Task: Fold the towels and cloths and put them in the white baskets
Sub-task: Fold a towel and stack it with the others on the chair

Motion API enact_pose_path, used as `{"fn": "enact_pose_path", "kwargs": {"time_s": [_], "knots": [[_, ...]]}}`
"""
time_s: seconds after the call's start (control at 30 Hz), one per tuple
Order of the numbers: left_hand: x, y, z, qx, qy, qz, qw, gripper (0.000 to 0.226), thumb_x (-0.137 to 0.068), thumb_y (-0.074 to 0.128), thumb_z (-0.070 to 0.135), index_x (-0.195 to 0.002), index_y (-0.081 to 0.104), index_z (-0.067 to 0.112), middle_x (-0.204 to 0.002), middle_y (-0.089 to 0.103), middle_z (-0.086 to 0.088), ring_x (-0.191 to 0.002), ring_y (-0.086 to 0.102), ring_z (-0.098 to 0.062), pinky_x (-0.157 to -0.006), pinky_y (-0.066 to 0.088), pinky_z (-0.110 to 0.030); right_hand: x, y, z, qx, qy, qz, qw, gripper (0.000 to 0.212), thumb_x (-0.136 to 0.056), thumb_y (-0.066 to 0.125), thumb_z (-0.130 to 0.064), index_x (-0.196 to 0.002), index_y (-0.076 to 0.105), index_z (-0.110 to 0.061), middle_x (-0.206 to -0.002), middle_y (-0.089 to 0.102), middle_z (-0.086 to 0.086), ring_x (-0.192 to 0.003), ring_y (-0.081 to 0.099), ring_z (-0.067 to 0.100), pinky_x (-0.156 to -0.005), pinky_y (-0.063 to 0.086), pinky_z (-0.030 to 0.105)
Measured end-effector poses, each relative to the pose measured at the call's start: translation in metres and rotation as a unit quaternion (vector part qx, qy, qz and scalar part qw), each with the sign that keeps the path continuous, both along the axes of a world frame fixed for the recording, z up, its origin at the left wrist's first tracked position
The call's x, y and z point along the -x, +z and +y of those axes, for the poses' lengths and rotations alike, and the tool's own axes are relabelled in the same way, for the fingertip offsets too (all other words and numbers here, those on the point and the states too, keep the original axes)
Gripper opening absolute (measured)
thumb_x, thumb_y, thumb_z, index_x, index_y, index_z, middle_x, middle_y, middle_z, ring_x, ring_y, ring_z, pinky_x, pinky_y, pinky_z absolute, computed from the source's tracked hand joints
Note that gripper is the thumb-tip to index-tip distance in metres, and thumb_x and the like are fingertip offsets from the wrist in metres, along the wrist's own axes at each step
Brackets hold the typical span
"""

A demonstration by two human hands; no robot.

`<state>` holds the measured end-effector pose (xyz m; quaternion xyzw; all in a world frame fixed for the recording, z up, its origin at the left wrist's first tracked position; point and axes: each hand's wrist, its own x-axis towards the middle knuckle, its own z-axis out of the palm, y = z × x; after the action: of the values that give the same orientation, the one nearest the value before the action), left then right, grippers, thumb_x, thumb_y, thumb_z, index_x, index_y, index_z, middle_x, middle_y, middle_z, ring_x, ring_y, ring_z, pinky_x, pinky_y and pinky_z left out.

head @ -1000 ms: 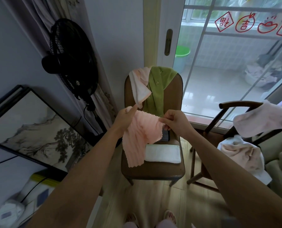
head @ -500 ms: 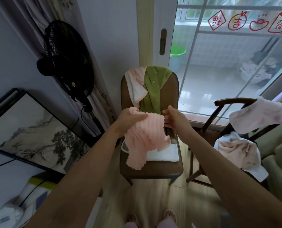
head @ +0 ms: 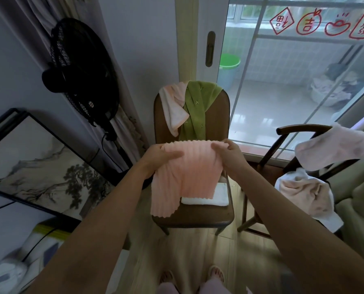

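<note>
Above the seat of the brown chair (head: 189,217), the person is holding a pink ribbed cloth (head: 187,172) up in the air by its top edge. Left hand (head: 162,154) is grasping the top left corner, thumb lying across the front face. Right hand (head: 227,152) is pinching the top right corner, fingers curled over the edge. Cloth is hanging limp and sagging between the two grips, lower edge uneven, one side drooping past the seat front. Judgement: light, soft, no stiffness, fleecy and not slippery; it is holding no shape unsupported, so corners and the top hem look the best places to take hold for a fold. Folded white towel (head: 206,197) is lying on the seat behind it. Green cloth (head: 198,107) and pale towel (head: 174,109) are draping over the chair back. No white basket is in view.
</note>
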<state>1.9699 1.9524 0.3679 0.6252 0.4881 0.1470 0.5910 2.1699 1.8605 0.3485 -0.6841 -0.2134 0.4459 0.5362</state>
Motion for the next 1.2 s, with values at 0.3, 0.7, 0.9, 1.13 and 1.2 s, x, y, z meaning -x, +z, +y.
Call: {"fn": "enact_pose_path", "kwargs": {"time_s": [0.3, 0.7, 0.9, 1.13, 1.2], "knots": [[0.043, -0.022, 0.02, -0.026, 0.02, 0.073, 0.997, 0.033, -0.085, 0.07, 0.039, -0.082, 0.067, 0.007, -0.089, 0.064, -0.014, -0.086, 0.06, -0.028, -0.078, 0.049, -0.042, -0.004, -0.02, -0.004, 0.079, -0.003, -0.104, 0.991, 0.012, -0.092, 0.063, -0.02, -0.085, 0.065, -0.011, -0.094, 0.064, 0.015, -0.089, 0.06, 0.026, -0.086, 0.052, 0.044], [0.057, -0.059, 0.057, -0.044, 0.126, 0.038, 0.99, 0.026, -0.092, 0.064, 0.027, -0.112, 0.065, 0.011, -0.113, 0.059, -0.004, -0.098, 0.055, -0.017, -0.075, 0.049, -0.028, 0.029, -0.027, 0.011, 0.083, -0.171, -0.093, 0.977, 0.017, -0.097, 0.056, -0.021, -0.098, 0.066, -0.006, -0.11, 0.064, 0.016, -0.115, 0.056, 0.032, -0.094, 0.042, 0.037], [0.041, -0.071, 0.065, 0.047, 0.072, -0.064, 0.994, 0.011, -0.096, 0.057, 0.027, -0.101, 0.056, 0.018, -0.115, 0.048, -0.009, -0.095, 0.053, -0.021, -0.059, 0.054, -0.026, 0.02, -0.039, 0.026, 0.028, -0.162, -0.076, 0.983, 0.018, -0.097, 0.056, -0.023, -0.082, 0.065, -0.019, -0.084, 0.061, -0.003, -0.092, 0.056, 0.017, -0.079, 0.046, 0.028], [0.036, -0.116, 0.063, 0.103, 0.107, 0.103, 0.984, 0.03, -0.093, 0.062, 0.009, -0.119, 0.058, -0.005, -0.123, 0.052, -0.021, -0.094, 0.055, -0.027, -0.056, 0.056, -0.028, -0.013, -0.094, 0.012, 0.225, 0.036, -0.092, 0.969, 0.025, -0.097, 0.056, -0.022, -0.111, 0.067, -0.005, -0.086, 0.059, 0.004, -0.076, 0.052, 0.015, -0.066, 0.043, 0.026], [0.022, -0.115, 0.071, 0.095, 0.128, 0.099, 0.982, 0.033, -0.091, 0.065, 0.009, -0.12, 0.058, -0.004, -0.121, 0.055, -0.018, -0.091, 0.058, -0.023, -0.054, 0.055, -0.02, -0.025, -0.097, 0.021, 0.222, 0.031, -0.087, 0.971, 0.026, -0.098, 0.054, -0.024, -0.113, 0.066, -0.007, -0.087, 0.058, 0.003, -0.073, 0.05, 0.015, -0.059, 0.043, 0.023]]}}
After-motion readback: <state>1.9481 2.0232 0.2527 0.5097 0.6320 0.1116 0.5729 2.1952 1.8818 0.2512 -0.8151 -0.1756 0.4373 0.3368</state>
